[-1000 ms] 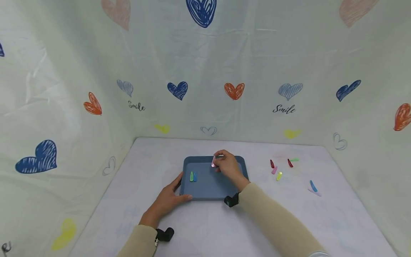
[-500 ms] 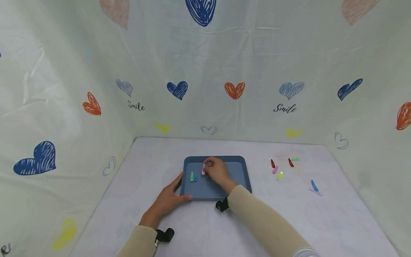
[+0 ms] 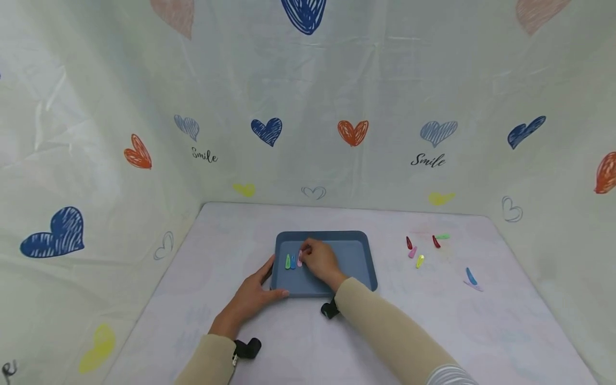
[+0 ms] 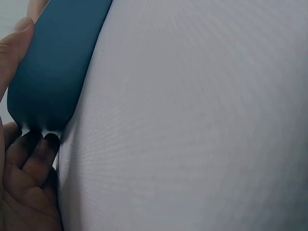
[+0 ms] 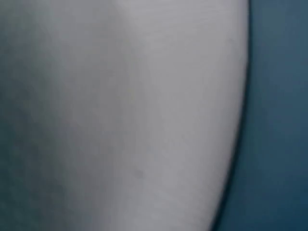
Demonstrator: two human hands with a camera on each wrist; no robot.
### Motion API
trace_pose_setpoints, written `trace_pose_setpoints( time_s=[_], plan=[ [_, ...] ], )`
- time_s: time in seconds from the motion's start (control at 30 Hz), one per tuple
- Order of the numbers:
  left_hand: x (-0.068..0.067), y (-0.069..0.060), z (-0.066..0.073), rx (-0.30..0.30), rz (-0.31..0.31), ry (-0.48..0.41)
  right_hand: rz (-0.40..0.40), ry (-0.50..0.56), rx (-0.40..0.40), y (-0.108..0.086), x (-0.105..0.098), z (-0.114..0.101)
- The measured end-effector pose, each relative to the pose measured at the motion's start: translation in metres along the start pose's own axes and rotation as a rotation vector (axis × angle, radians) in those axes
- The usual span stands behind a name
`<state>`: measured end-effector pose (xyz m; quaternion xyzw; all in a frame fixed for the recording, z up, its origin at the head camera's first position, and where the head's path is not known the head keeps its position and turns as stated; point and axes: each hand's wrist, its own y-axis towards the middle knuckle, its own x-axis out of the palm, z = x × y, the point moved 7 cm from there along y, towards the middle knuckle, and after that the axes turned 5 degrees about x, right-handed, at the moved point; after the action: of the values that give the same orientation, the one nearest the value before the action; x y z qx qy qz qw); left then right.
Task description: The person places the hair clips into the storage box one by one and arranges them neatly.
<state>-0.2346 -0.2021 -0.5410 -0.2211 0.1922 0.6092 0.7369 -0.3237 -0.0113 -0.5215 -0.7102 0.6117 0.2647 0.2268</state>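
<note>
A blue-grey tray (image 3: 353,262) lies on the table, with a green hair clip (image 3: 287,261) and a blue hair clip (image 3: 292,262) side by side in its left part. Just right of them, my right hand (image 3: 321,262) pinches a pink hair clip (image 3: 300,259) low over the tray floor; whether the clip touches the floor I cannot tell. My left hand (image 3: 252,295) grips the tray's near left corner, thumb along the front side and fingers at the left side. In the left wrist view, curled fingertips meet the tray wall (image 4: 53,72). The right wrist view shows no hand.
To the tray's right lie loose hair clips: two red ones (image 3: 409,243), a pink one (image 3: 413,252), a yellow one (image 3: 420,261), a green one (image 3: 443,236), a blue one (image 3: 471,276) and a purple one (image 3: 474,286). A heart-printed curtain (image 3: 313,160) rises behind the table.
My right hand has carried the pink hair clip left and toward me, from the tray's far middle to beside the blue clip. The left hand has stayed at its corner.
</note>
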Motion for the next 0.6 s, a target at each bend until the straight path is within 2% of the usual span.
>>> trace_pose_setpoints(
  time_s=[0.2,0.4,0.6],
  plan=[
    [0.0012,-0.0005,-0.0027,-0.016,-0.010,0.008,-0.030,-0.056,-0.007,-0.0049,0.0037,-0.0027],
    [-0.0001,0.0002,-0.0019,-0.012,-0.002,0.012,-0.031,-0.076,-0.044,-0.0055,0.0047,-0.0058],
    [-0.0008,0.0017,-0.0011,-0.012,-0.004,0.012,-0.040,-0.086,-0.048,-0.0034,0.0046,-0.0069]
  ],
)
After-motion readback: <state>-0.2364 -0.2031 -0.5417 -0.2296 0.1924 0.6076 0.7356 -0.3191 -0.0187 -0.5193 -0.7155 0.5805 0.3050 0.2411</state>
